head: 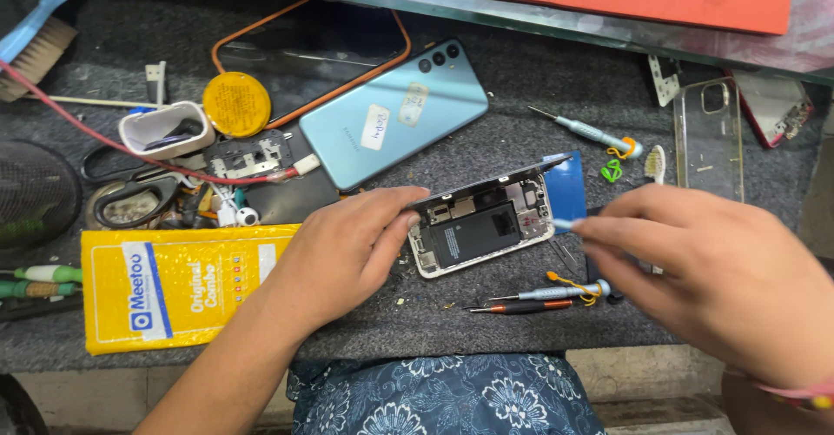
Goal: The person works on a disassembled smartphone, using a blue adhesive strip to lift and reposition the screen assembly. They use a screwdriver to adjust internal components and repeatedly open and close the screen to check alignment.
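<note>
An opened phone (482,226) lies on the dark mat with its black battery and inner parts showing; its screen panel is lifted along the far edge. My left hand (347,248) rests on the mat and holds the phone's left end with thumb and fingers. My right hand (708,270) hovers at the phone's right side, pinching a thin light-blue tool (563,224) whose tip points at the phone's right edge. A blue card (569,190) sits wedged behind the lifted screen.
A light blue phone (395,113) lies face down behind. Two small screwdrivers (539,299) lie in front, another screwdriver (586,131) at the back right. A yellow packet (174,283), scissors (130,196), a clear phone case (708,135) and an orange-rimmed case (308,53) surround the work spot.
</note>
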